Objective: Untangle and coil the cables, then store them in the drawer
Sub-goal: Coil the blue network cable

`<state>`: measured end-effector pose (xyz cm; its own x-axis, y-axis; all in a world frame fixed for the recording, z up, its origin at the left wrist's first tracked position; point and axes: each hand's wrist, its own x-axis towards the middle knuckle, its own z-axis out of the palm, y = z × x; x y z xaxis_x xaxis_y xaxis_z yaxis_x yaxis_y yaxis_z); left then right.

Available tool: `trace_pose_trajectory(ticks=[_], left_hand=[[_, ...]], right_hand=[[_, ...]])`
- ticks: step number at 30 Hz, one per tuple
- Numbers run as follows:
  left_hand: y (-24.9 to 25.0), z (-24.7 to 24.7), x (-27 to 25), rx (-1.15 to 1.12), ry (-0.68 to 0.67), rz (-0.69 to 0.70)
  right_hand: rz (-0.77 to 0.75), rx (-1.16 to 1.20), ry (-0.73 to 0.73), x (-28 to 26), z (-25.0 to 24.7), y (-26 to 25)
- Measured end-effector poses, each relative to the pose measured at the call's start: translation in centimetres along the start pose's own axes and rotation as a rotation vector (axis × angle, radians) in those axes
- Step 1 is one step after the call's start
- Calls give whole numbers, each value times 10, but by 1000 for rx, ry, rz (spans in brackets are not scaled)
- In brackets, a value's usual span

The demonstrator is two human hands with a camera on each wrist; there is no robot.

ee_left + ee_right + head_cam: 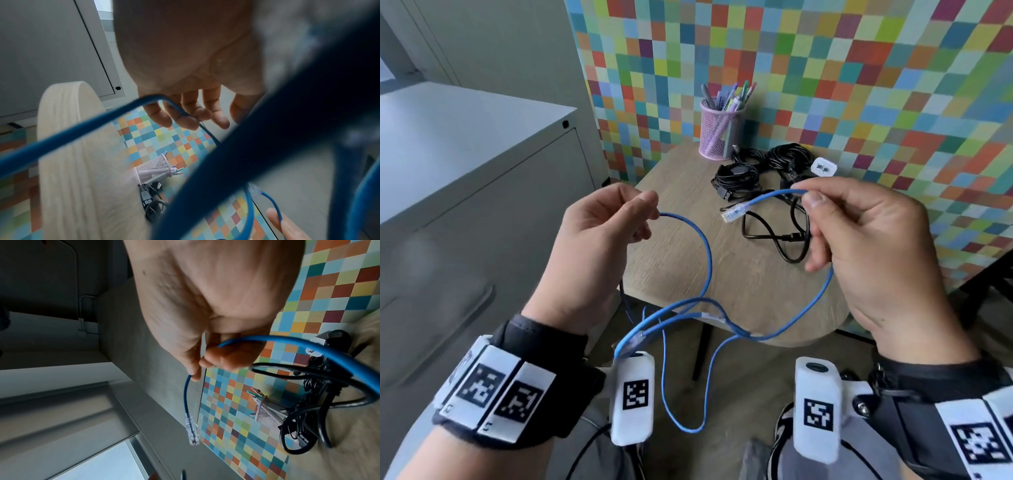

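Note:
A thin blue network cable (pixel 707 260) hangs in loops between my hands above the near edge of the table. My left hand (pixel 602 240) pinches it between thumb and forefinger (pixel 180 116). My right hand (pixel 859 240) pinches the cable a short way behind its clear plug (pixel 734 212), which points left; the right wrist view shows the plug (pixel 192 431) hanging from my fingertips (pixel 193 373). The cable's slack crosses itself below my wrists (pixel 688 308) and dips to a low loop (pixel 685 411). A pile of black cables (pixel 767 178) lies on the table.
A pink mesh pen cup (pixel 720 132) stands at the back of the round wooden table (pixel 671 267). A white charger (pixel 823 167) lies by the black cables. A grey metal cabinet (pixel 465 171) stands to the left. A checked colourful wall (pixel 825 68) is behind.

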<state>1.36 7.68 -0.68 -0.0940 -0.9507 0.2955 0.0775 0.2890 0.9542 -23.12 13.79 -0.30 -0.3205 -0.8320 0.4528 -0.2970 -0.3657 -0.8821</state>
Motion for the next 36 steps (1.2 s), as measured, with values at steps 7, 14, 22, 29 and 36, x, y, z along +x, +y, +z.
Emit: trace_pose_trajectory(ticks=[7,14,22,29,36], left_hand=[[0,-1,-2,89,-108,15],[14,8,-17,189,-544,-35],[9,6,-6,-86,-66,-18],[16,-7,-8,-176,-340,-214],[22,10,-17,-434,-272,-207]], right_hand=[[-86,-125,-135,-7,12,-9],[-131,-80,-272,-25,40,-17],[94,-98,-462,-17,28,-9],[211,-317,-643,-31,42,0],[155,-237,-492,-31,53,-3]])
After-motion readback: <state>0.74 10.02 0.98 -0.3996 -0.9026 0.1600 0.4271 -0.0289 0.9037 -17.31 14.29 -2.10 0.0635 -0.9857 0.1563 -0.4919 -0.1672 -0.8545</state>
